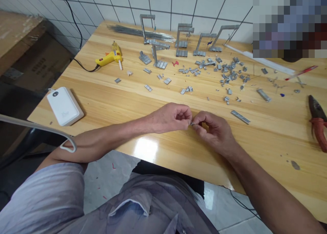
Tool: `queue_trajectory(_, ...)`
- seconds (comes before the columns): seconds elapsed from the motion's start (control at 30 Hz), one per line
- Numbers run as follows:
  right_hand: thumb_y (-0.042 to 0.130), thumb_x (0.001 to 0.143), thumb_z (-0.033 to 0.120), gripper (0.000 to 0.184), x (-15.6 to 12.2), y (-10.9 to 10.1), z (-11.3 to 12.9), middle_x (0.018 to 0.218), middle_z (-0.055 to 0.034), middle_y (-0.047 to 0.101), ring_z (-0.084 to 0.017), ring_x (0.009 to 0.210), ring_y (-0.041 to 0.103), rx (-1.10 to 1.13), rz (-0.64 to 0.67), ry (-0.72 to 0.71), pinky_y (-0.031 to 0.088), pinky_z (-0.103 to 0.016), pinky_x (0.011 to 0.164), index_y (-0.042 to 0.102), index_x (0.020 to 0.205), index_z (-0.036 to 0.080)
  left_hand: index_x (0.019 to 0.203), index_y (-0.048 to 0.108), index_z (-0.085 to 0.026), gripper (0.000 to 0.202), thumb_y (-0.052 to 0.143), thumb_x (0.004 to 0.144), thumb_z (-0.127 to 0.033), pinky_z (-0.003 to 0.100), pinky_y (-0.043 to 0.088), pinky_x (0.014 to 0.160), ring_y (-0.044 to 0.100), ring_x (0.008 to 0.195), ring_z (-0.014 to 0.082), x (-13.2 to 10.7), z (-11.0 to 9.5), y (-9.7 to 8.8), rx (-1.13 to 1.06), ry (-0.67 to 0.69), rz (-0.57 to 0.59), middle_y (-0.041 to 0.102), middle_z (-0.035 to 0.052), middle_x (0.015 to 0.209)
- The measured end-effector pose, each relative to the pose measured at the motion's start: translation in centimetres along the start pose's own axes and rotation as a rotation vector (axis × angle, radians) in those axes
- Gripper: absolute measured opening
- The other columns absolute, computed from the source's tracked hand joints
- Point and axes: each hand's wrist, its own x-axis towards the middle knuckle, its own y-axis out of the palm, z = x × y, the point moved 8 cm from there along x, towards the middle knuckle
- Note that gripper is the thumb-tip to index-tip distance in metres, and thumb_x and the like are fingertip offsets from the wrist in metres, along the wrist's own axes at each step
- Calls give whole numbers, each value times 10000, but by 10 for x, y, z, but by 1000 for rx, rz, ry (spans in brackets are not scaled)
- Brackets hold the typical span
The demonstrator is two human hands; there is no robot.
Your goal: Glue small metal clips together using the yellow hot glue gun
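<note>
Over the front of the table, my left hand (173, 117) and my right hand (216, 131) meet fingertip to fingertip. Both pinch a tiny grey piece (191, 123), mostly hidden by the fingers and too small to identify. Just right of my right hand lies a strip of grey staples (240, 117). Beyond the hands are short staple pieces (187, 90) and a loose heap of broken staple bits (231, 70). Farther back stand several small frames built from staple strips, such as an upright frame (154, 55) with an arm on top.
A yellow glue gun (109, 58) lies at the back left, near a white power bank (65, 106). Thin metal rods (143, 33) lie along the back. Red-handled pliers (318, 123) rest at the right edge, below a red pen (301, 73). A white cable (38, 122) crosses my left arm.
</note>
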Motion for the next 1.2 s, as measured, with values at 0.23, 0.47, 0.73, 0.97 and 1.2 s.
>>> queue_trajectory(0.23,720,927,351,151,-1,0,-9,778,13,655,-126,681,562,213,10,148,475,-271,649,672,851,230,844,641,-155,107,669,805,-251,231,390,636,510,658,80,-2,-8,0,-90,21,23,605,-47,725)
queue_trajectory(0.47,716,936,359,143,-1,-1,-8,803,8,677,-137,694,578,184,11,130,492,-295,678,677,876,236,835,648,-158,118,676,814,-271,240,407,655,538,672,85,1,-8,-1,-126,1,71,629,-38,722)
queue_trajectory(0.73,639,907,169,88,-2,2,9,794,4,682,-143,700,606,-69,33,-114,495,-294,667,641,870,249,768,608,-155,75,665,767,-204,216,307,576,425,610,70,3,-1,2,-74,29,73,528,-64,668)
queue_trajectory(0.97,657,951,278,66,-2,-5,-1,805,0,687,-162,729,621,19,-21,24,515,-325,697,651,889,255,876,646,-152,138,687,826,-274,207,352,530,451,562,62,2,1,2,-197,-56,113,628,-23,722)
queue_trajectory(1.2,658,952,237,55,-3,-3,-1,824,6,674,-151,739,604,55,11,35,495,-318,709,654,901,258,848,650,-155,135,697,817,-277,211,348,536,467,578,70,3,-2,1,-153,-32,127,619,-33,692)
